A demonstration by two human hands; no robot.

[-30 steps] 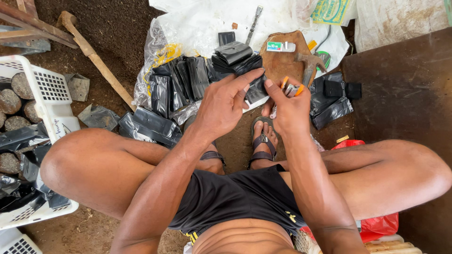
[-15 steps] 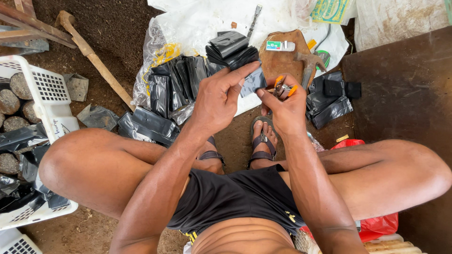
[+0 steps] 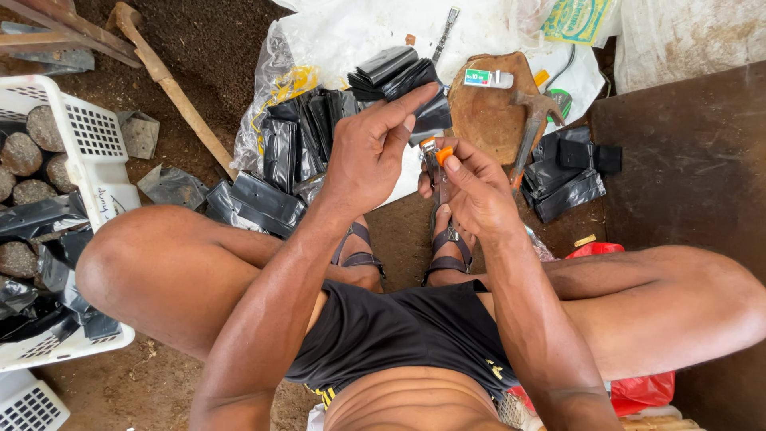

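Left hand (image 3: 369, 156) pinches black bag (image 3: 431, 116); right hand (image 3: 471, 187) grips orange-handled tool (image 3: 437, 156) — blade mostly hidden by fingers

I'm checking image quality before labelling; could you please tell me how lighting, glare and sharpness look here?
Head view: soft, even daylight with faint shadows; the left hand and right hand are sharp; white plastic sheet is nearly blown out; straight edges bow slightly towards the frame's borders.

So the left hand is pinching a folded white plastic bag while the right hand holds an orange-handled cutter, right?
Not quite. In the head view the folded plastic bag pinched by the left hand is black, not white. The right hand does hold the orange-handled cutter.
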